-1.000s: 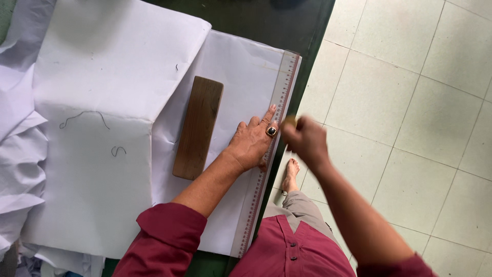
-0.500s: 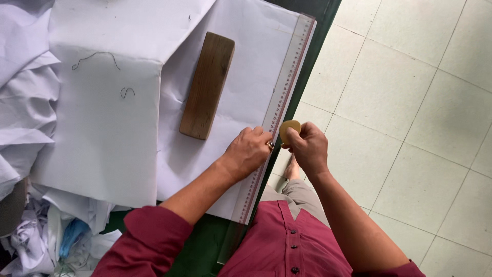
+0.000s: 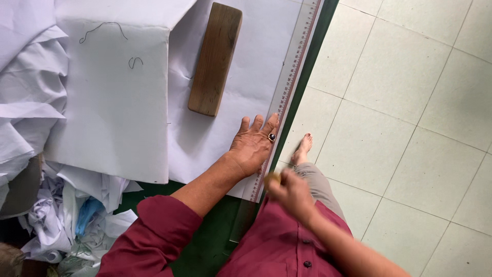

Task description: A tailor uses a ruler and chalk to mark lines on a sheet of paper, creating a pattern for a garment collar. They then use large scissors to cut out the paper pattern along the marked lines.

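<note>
**A:** Where do your hands sit now, compared with half a second back?

**B:** Your left hand point(image 3: 253, 146) lies flat, fingers spread, palm down on the white fabric point(image 3: 230, 133), with its ringed finger against the long clear ruler point(image 3: 287, 92). Earlier those fingers were bunched up over the ruler's edge; now you have them laid out straight, pointing away from you.

**A:** And the right?

**B:** Your right hand point(image 3: 289, 192) has dropped toward your body. Before, it was level with the left hand, just across the ruler. Now it is near the ruler's closest end, at the table's edge, over your red shirt point(image 3: 287, 241). It is blurred, but your fingers are closed in a pinch on a small yellowish piece of chalk point(image 3: 272, 178).

**A:** Where is the ruler?

**B:** It runs along the right edge of the fabric, beside the green table edge point(image 3: 315, 56), as it did before. Your left hand pins it near its lower end.

**A:** Anything else around you?

**B:** The wooden block point(image 3: 215, 59) rests on the fabric, well apart from your left hand, and it has not shifted on the cloth. A white pattern sheet point(image 3: 113, 102) with pen squiggles lies left of it. Crumpled white scraps point(image 3: 61, 220) are heaped at the lower left. Your bare foot point(image 3: 302, 149) shows on the tiled floor point(image 3: 410, 128).
</note>
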